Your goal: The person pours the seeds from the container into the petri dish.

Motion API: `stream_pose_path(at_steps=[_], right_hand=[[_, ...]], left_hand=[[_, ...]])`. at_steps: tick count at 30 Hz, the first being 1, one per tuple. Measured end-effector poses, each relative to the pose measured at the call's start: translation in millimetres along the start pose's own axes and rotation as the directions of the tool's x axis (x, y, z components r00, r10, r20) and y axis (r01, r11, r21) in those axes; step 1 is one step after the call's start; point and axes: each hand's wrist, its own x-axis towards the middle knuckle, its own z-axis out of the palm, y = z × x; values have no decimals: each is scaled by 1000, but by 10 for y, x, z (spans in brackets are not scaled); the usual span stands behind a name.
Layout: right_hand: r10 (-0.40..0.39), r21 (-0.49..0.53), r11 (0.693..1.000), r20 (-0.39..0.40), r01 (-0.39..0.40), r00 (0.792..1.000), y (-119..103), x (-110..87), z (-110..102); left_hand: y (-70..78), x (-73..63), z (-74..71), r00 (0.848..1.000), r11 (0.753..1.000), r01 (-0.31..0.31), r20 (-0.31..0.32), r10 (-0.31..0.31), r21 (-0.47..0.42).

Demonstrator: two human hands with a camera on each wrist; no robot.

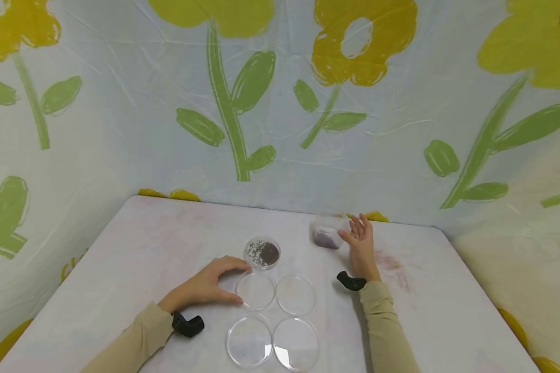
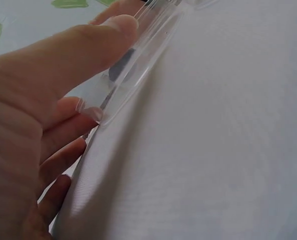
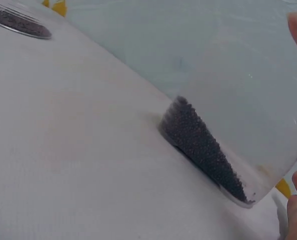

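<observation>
My left hand (image 1: 210, 282) curves around the left side of a clear petri dish (image 1: 255, 291), thumb and fingertips at its rim. In the left wrist view, the thumb (image 2: 122, 29) presses against the clear rim, with the other fingers on the far side. Just behind that dish stands another petri dish holding dark granules and white bits (image 1: 262, 253). My right hand (image 1: 361, 246) is beside a clear container (image 1: 327, 232), its fingers spread and fairly straight. Dark granules (image 3: 196, 145) lie in the container's bottom, heaped toward one side. The container looks blurred.
An empty-looking clear petri dish (image 1: 296, 295) lies right of the left hand's dish, and two more clear dishes (image 1: 249, 342) lie in front. The pale table (image 1: 191, 233) has reddish smudges. A flower-printed sheet (image 1: 280, 129) hangs behind the table.
</observation>
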Motion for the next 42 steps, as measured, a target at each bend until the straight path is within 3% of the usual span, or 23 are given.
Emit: stream_pose_path(at_steps=[4,11,20,27,33,38,42], right_hand=[[40,-49,998,39,-38,998,31,-7,-23],[72,-250,967,85,-49,994,93,15,-22],[72,-294,955,117,-35,991,-37,-38,48],[85,-343,938,74,-54,994,78,-14,-12],[54,-363,932,90,-18,994,127,-7,-28],[69,-345,938,105,-29,992,56,-10,26],[64,-409,912,124,-8,990,-95,-34,107]], left_hand=[[22,12,30,1000,999,-2,-22,3,48],[58,12,97,998,991,27,-64,-19,130],[65,24,80,996,993,70,-60,-64,93],[49,21,89,997,994,34,-68,-27,101],[37,17,86,997,998,23,-76,-19,55],[50,12,78,997,998,30,-77,-26,50],[53,11,77,996,998,35,-80,-30,61]])
